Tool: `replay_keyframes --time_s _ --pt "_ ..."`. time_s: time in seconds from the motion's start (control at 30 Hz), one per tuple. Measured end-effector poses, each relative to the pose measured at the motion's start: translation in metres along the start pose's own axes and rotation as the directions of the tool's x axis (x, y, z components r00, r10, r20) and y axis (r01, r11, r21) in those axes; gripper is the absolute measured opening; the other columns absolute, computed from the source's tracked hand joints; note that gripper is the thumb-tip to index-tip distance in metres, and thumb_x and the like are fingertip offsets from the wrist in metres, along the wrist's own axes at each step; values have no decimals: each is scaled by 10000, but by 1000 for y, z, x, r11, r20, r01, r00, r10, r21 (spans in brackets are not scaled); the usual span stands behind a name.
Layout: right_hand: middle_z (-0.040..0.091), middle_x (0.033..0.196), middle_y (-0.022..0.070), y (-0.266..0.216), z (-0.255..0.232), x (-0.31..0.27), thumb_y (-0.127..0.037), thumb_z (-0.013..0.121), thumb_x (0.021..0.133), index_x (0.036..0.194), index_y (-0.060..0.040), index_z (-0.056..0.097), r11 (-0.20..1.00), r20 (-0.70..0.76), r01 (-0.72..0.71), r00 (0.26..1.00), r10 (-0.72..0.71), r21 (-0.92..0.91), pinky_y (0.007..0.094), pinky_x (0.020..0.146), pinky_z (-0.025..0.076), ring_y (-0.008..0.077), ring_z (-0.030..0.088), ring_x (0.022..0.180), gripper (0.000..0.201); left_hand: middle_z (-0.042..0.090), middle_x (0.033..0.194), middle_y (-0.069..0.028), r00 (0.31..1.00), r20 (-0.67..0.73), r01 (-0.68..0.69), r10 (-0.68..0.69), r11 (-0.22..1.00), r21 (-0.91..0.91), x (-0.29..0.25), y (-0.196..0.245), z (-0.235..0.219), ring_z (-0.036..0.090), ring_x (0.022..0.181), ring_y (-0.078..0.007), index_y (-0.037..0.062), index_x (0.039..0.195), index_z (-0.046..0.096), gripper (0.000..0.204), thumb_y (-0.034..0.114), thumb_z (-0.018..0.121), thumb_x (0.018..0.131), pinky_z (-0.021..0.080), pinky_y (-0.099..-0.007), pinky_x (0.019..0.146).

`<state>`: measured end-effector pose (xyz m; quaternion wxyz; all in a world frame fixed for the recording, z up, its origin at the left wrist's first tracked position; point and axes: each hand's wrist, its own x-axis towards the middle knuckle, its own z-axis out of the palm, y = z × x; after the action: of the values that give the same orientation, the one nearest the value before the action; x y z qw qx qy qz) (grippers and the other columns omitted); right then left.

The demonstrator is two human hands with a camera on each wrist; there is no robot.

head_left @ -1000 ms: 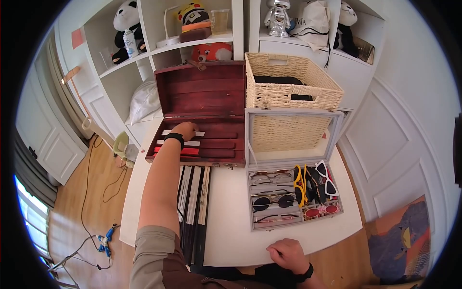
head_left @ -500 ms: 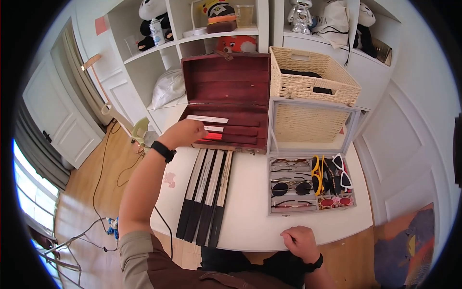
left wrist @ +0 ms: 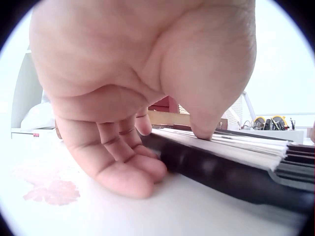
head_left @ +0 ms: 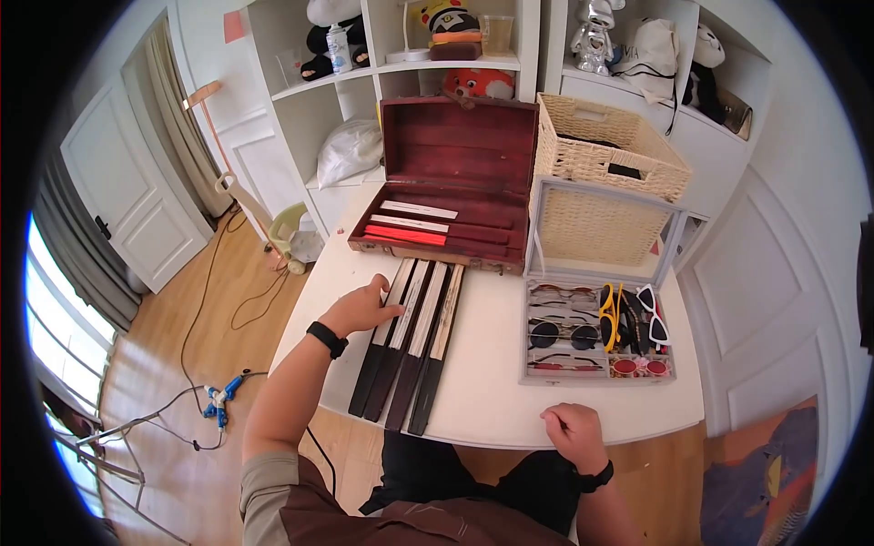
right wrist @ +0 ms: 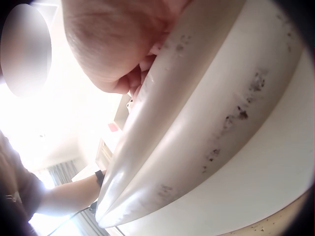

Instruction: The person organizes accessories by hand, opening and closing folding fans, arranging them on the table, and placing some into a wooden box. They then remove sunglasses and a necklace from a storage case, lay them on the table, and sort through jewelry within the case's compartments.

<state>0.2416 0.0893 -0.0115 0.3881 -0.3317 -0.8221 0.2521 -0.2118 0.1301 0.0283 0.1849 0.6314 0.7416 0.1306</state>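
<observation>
My left hand (head_left: 362,308) reaches over several folded fans (head_left: 443,314) lying side by side on the white table, dark at the near ends, pale paper beyond. In the left wrist view the thumb meets the pale pleats of the outermost folding fan (left wrist: 221,182), while the other fingers (left wrist: 129,178) bend down beside its dark edge, by the tabletop. My right hand (head_left: 574,432) rests loosely curled at the table's front edge, holding nothing. Behind the fans stands an open dark red wooden case (head_left: 460,146); white fans (head_left: 410,223) and a red fan (head_left: 405,236) lie in it.
An open grey display box (head_left: 596,378) of sunglasses sits on the right of the table (head_left: 492,382). Behind its raised lid is a wicker basket (head_left: 669,150). White shelves (head_left: 528,41) with plush toys line the back. Cables (head_left: 196,364) cross the floor at left.
My left hand has come out of the red case and moved toward me, down to the left side of the fans. The head view has swung left. The right hand stays at the table edge.
</observation>
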Motion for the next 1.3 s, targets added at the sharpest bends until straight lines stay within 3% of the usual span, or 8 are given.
replay_keyframes --time_s 0.73,0.8,0.87,0.9,0.93,1.0,1.17,1.3 --pt "666 703 106 0 0 0 -78 683 852 793 -40 681 1000 -1 19 1000 -19 -11 391 580 500 297 629 610 70 695 940 -303 993 -86 89 -82 993 77 -78 -34 -15 671 869 -476 75 1493 367 561 332 487 1009 517 -540 818" --pt "667 704 107 -2 0 0 -76 683 852 791 -39 680 1000 3 18 1000 -17 -12 389 580 500 298 629 611 72 680 1133 -260 984 -43 176 -172 979 103 -87 -34 -20 668 999 -420 104 1471 419 514 236 530 987 523 -506 842" --pt "668 706 108 -2 0 0 -75 682 852 788 -38 679 1000 6 16 1000 -16 -15 388 580 501 299 630 612 74 595 1349 -161 955 -205 -103 216 885 455 -95 -36 -20 602 1188 -339 164 1444 487 549 98 585 908 508 -474 900" --pt "669 707 108 -2 0 0 -75 683 852 786 -37 679 1000 5 13 1000 -12 -15 386 580 501 299 631 612 76 506 1442 -74 931 -140 -196 338 783 590 -97 -35 -22 498 1325 -283 212 1412 536 630 -9 593 824 467 -457 1010" --pt "670 707 108 -2 0 0 -75 683 852 785 -37 678 1000 4 10 1000 -10 -16 385 581 501 299 631 612 77 506 1442 -74 930 -142 -195 338 784 589 -96 -35 -24 498 1325 -283 212 1412 536 630 -9 593 824 467 -457 1010" --pt "670 706 107 -3 1 0 -76 684 851 785 -38 679 1000 2 11 1000 -11 -26 384 580 502 298 632 613 76 549 1377 -80 828 20 -454 560 650 609 -96 -36 -26 538 1274 -297 183 1411 537 693 -66 585 766 432 -489 1076" --pt "669 704 103 -1 2 -1 -80 687 850 786 -43 681 999 -7 7 1000 -7 -32 383 580 505 294 635 612 75 571 1328 -101 875 62 -474 481 821 317 -87 -55 -18 540 1257 -335 136 1268 623 567 -97 565 754 413 -458 1115" --pt "670 704 101 0 1 -2 -83 688 850 785 -47 682 999 -13 3 1000 -3 -45 381 579 506 291 634 609 75 598 1274 -101 871 -185 -412 455 882 229 -90 -49 -18 541 1228 -349 97 1147 657 402 -84 524 814 427 -432 1079"
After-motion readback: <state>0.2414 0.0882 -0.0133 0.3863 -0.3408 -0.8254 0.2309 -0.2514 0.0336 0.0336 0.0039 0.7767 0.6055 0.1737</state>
